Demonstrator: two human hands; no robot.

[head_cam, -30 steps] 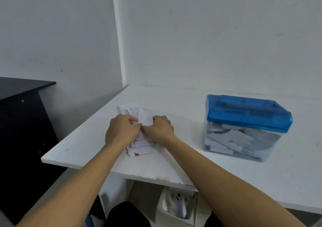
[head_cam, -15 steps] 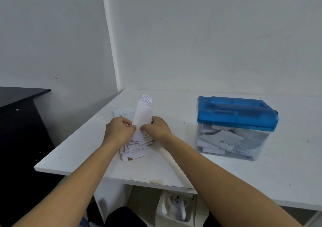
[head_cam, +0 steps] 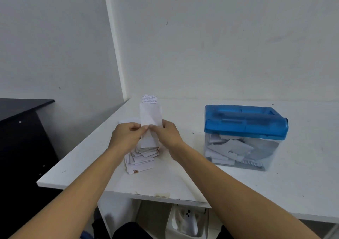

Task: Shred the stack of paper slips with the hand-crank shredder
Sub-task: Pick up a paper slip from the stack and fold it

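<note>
A loose stack of white paper slips (head_cam: 141, 159) lies on the white table (head_cam: 183, 180) near its left end. Above the stack, my left hand (head_cam: 126, 137) and my right hand (head_cam: 167, 135) together pinch a few white slips (head_cam: 150, 114) and hold them upright; the tallest one has small print at its top. The hand-crank shredder (head_cam: 244, 123) stands to the right: a blue translucent top on a clear bin with paper pieces inside. Its crank is not visible.
The table meets white walls at the back and at the left corner. A black cabinet (head_cam: 22, 137) stands to the left of the table. Under the table's front edge sits a white box (head_cam: 187, 222) holding a white object.
Both hands have lifted a few slips off the stack and raised them upright; one second ago the hands rested on the pile.
</note>
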